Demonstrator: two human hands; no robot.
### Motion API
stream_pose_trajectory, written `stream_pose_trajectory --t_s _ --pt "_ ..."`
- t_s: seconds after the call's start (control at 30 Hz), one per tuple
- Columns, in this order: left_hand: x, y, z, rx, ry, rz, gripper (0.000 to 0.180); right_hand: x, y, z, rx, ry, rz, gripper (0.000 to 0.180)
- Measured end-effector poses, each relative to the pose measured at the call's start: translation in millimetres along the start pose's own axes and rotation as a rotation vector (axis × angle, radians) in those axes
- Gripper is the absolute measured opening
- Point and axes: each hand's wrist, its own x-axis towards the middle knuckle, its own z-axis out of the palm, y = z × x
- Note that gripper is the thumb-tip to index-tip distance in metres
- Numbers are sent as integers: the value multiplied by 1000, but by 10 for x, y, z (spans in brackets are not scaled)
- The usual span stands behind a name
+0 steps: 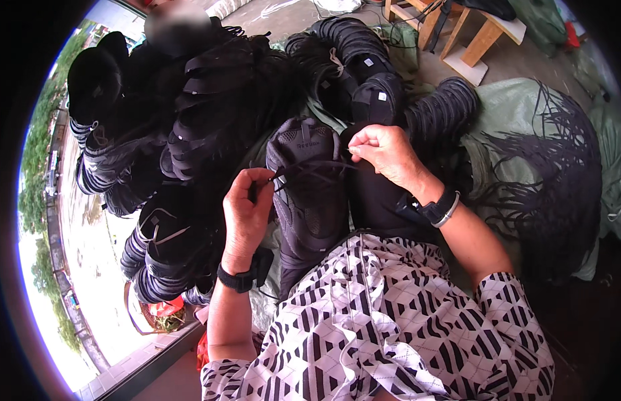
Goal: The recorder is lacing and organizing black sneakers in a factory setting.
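A black shoe upper [314,217] lies across my lap, its tongue end pointing away from me. Above it a dark shoelace [317,162] runs between my two hands, in loose strands over the tongue. My left hand [247,210] is at the upper's left side, fingertips pinched on one part of the lace. Over on the right, my right hand [389,155] is raised a little higher, thumb and fingers closed at the lace's other end. Exactly where the lace enters the upper is too dark to make out.
Piles of black shoe uppers [210,120] rise at the left, with more nested stacks [444,110] ahead. To the right, many dark laces [544,174] drape over a pale green sack [504,100]. A wooden stool [481,40] stands at the far right.
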Motion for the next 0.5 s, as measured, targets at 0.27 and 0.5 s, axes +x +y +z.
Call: stream_pose_trajectory --t_s 0.27,0.5 --pt "214 31 -385 -523 132 82 29 89 62 52 -340 65 -223 10" --pt "393 14 -805 -726 370 177 35 74 19 90 -249 48 -181 10"
